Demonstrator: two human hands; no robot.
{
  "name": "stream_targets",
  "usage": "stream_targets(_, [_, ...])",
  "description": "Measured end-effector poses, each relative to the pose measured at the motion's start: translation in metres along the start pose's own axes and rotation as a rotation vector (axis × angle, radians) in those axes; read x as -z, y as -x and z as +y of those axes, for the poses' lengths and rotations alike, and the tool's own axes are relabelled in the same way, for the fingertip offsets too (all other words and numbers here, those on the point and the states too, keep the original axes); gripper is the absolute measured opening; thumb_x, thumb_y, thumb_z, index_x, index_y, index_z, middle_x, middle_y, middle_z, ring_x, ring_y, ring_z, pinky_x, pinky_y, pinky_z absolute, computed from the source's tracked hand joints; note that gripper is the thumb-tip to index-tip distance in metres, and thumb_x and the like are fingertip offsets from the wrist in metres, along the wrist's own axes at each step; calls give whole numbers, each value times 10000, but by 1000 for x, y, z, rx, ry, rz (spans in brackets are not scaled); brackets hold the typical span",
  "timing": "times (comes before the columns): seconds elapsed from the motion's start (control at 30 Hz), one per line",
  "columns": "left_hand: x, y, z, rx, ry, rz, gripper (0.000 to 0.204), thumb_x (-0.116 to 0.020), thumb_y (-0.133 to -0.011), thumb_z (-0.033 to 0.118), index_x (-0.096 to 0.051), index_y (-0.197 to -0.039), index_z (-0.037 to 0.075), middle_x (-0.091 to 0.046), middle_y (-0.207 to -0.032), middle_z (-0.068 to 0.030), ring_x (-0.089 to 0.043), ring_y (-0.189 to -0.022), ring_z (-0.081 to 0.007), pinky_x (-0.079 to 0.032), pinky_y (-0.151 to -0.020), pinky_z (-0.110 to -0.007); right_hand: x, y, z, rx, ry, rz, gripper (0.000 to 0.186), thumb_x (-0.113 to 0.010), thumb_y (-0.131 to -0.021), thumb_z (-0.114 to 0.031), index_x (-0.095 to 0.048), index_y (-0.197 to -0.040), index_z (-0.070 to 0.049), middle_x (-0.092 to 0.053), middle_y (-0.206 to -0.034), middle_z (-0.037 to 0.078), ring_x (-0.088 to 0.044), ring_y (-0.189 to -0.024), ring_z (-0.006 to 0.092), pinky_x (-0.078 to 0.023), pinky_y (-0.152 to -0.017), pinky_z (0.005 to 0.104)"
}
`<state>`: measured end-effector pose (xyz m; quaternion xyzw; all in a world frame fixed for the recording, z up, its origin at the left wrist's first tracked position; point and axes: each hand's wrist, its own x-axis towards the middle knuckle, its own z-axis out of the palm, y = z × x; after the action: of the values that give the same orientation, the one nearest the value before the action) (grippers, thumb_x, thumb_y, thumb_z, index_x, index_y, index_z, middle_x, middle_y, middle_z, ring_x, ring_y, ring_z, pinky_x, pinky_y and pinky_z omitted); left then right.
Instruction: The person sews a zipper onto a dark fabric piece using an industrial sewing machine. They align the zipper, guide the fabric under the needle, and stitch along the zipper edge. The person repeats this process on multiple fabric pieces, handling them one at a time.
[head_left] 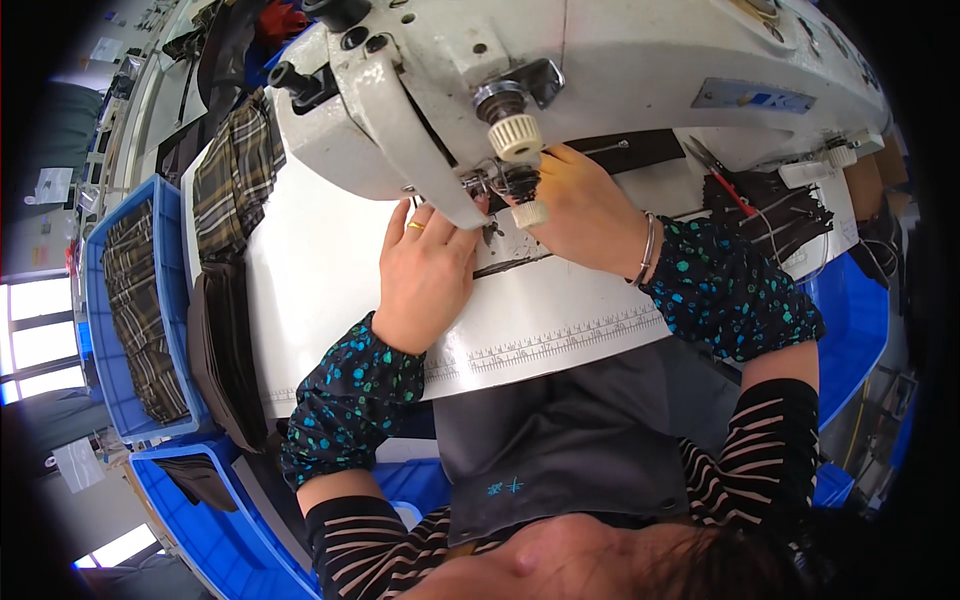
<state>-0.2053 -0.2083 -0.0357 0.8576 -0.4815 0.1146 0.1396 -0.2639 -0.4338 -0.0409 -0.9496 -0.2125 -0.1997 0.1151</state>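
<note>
My left hand (428, 270), with a ring on one finger, lies on the white table beside the needle area of a pale sewing machine (620, 70). Its fingers are stretched out and a little apart, some tips behind the machine head. My right hand (595, 215), a bangle at its wrist, reaches in from the other side; cream knobs (515, 137) and the needle parts hide its fingertips. A narrow dark fabric edge (510, 267) shows between the hands. Behind the right hand runs a dark fabric strip (650, 150) with a small metal piece like a zipper pull.
Red-handled scissors (735, 190) lie by dark fabric scraps (790, 215) on the right. Plaid cloth (235, 170) and folded dark cloth (225, 350) drape over the table's left side. Blue bins (170, 300) stand left; another blue bin (850, 310) is right. A printed ruler (560, 340) follows the front edge.
</note>
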Motion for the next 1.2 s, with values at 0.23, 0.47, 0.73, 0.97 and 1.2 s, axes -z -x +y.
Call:
stream_targets(0.23, [-4, 0, -4, -32, -26, 25, 406, -713, -910, 112, -716, -1315, 135, -677, -1189, -56, -644, -1181, -270, -460, -1119, -545, 1, -1, 1, 13, -3, 7, 195, -686, -838, -134, -734, -990, -21, -729, -1186, 138, -645, -1242, 291, -486, -1083, 416])
stream_targets(0.47, [-4, 1, -4, -22, -13, 25, 364, -710, -915, 114, -723, -1279, 130, -686, -1236, -62, -641, -1224, -277, -459, -1113, -546, -1, 0, 2, 33, 20, 27, 182, -695, -826, -141, -725, -967, -30, -722, -1151, 132, -634, -1254, 293, -483, -1091, 421])
stream_targets(0.73, [0, -2, -3, -35, -5, 37, 277, -728, -928, 108, -768, -1196, 54, -729, -1296, -155, -684, -1227, -339, -487, -1070, -516, 11, -2, 3, 9, 10, -52, 207, -701, -816, -150, -726, -987, -36, -719, -1148, 108, -637, -1227, 275, -497, -1050, 424])
stream_targets(0.97, [-1, 1, 0, -35, -57, 73, 271, -757, -922, 138, -768, -1181, 63, -730, -1303, -107, -671, -1232, -312, -485, -1063, -488, 17, 11, -3, 7, 353, -3, 277, -683, -824, -173, -737, -1004, 31, -731, -946, 156, -701, -958, 272, -510, -970, 403])
stream_targets(1.2, [3, 6, 2, -65, -27, 79, 359, -785, -908, 194, -755, -1230, 38, -732, -1325, -75, -677, -1210, -273, -518, -1041, -421, 38, 11, -29, 192, 59, -207, 207, -702, -859, -228, -722, -923, -32, -700, -760, 97, -706, -811, 275, -514, -959, 432])
